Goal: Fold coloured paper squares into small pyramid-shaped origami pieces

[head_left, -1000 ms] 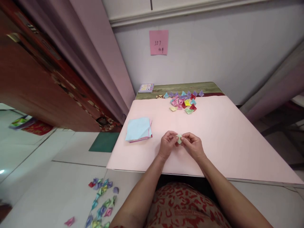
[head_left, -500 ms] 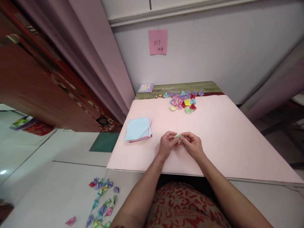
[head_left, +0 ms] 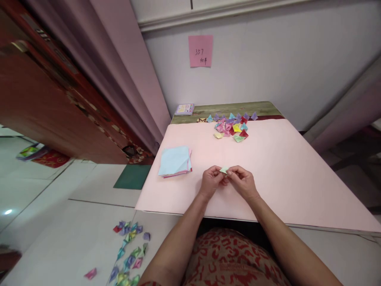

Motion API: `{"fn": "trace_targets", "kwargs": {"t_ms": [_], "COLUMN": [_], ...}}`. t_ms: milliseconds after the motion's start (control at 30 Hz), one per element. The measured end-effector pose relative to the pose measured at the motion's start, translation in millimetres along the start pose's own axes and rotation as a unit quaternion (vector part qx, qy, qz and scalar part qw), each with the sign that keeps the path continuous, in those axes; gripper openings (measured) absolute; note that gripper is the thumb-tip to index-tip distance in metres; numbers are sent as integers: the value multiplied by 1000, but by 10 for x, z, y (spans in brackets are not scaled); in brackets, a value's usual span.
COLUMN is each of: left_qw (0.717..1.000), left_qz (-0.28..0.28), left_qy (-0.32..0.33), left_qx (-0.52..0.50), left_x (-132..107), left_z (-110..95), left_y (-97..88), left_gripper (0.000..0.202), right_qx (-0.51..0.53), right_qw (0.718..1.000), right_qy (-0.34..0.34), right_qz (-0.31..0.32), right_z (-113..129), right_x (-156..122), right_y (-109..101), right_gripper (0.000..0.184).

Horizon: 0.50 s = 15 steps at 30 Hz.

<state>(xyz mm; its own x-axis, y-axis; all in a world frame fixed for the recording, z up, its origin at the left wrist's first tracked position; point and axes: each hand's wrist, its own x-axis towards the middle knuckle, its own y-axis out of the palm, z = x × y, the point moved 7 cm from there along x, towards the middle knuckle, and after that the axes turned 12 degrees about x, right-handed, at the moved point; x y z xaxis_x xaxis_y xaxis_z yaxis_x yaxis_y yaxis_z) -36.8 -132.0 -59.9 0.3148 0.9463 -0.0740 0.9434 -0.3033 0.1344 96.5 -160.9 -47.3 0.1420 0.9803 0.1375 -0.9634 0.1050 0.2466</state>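
Observation:
My left hand (head_left: 212,181) and my right hand (head_left: 243,182) meet over the pink table cover (head_left: 279,174), fingers pinched together on a small pale green folded paper piece (head_left: 224,170). Only its top edge shows between my fingertips. A stack of square paper sheets (head_left: 175,161), light blue on top, lies to the left of my left hand. A heap of folded paper pieces (head_left: 231,128) in several colours sits at the far side of the table.
A small printed packet (head_left: 184,109) lies at the table's far left corner. More folded paper pieces (head_left: 128,254) are scattered on the floor at lower left. A pink note (head_left: 200,50) hangs on the wall. Curtains and a dark wooden door stand to the left.
The green piece has tipped from facing me to nearly edge-on between my fingertips. My hands stay in the same place; the view shifted slightly.

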Motion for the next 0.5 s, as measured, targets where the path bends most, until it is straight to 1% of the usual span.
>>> {"fn": "trace_targets", "kwargs": {"t_ms": [100, 167, 300, 400, 500], "left_qw": [1000, 1000, 1000, 1000, 1000], "left_qz": [-7, -3, 8, -7, -19], "left_qy": [5, 7, 14, 17, 7], "left_qx": [-4, -4, -7, 5, 1], "left_x": [-5, -10, -29, -42, -45], "left_z": [-17, -23, -32, -37, -27], "left_y": [-13, -13, 2, 0, -4], "left_gripper": [30, 29, 31, 31, 33], "right_qx": [39, 42, 36, 25, -3], "right_qw": [999, 998, 999, 999, 1000], "right_qy": [27, 31, 16, 5, 3], "right_qz": [-6, -16, -27, -23, -20], "right_z": [-70, -101, -124, -117, -100], "right_x": [2, 1, -5, -10, -15], "right_y": [20, 12, -13, -8, -1], "right_gripper": [24, 26, 26, 30, 36]}}
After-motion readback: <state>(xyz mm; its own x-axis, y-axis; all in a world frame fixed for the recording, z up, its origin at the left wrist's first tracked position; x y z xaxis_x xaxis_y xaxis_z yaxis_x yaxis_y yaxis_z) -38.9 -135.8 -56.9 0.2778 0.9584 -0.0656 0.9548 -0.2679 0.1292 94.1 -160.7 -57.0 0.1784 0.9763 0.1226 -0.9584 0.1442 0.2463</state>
